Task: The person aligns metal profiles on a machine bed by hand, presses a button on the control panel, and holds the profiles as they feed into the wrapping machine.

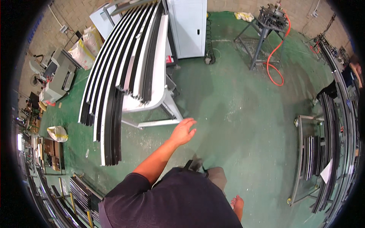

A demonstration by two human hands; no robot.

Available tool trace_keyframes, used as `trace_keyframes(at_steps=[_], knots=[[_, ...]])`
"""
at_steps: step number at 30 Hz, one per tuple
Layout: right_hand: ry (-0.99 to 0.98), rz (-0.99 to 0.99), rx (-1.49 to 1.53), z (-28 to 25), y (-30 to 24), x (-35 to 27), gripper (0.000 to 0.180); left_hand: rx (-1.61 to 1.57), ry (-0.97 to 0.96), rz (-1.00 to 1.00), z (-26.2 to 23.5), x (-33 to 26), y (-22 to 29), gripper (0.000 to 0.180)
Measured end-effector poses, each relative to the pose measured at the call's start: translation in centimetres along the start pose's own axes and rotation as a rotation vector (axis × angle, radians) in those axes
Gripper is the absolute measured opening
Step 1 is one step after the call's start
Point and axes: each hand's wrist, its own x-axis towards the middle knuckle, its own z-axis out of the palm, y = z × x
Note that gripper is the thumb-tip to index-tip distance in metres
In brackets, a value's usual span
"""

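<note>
My left hand [183, 132] is stretched forward over the green floor, empty, its thumb and fingers apart. It is close to the front corner of a white-topped stand [156, 106] but does not touch it. Long black and white profile strips [111, 125] lie side by side on that stand, their near ends jutting past its edge. Beside my right hip hangs my right hand [238, 203], partly hidden by my body. Its fingers look loosely apart, and nothing shows in them.
A white cabinet [188, 28] stands behind the strips. Farther right is a machine on a metal stand [272, 17], its orange hose [269, 62] trailing on the floor. Racks of dark profiles [330, 125] line the right side, near another person [348, 76]. Sacks [81, 55] sit at left.
</note>
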Motion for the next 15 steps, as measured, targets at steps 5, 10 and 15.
trace_keyframes(at_steps=[5,10,15], knots=[[-0.245,-0.715,-0.714,1.3,-0.2,7.2,0.025,0.365,0.445,0.030,-5.9,11.6,4.0,0.056],[-0.287,-0.910,-1.448,-3.5,-1.4,27.1,0.026,0.565,0.608,-0.352,-7.5,15.5,-3.2,0.080],[-0.265,-0.318,-0.758,-5.0,-22.0,27.5,0.019,0.693,0.360,-0.776,-7.3,17.1,-2.8,0.093]])
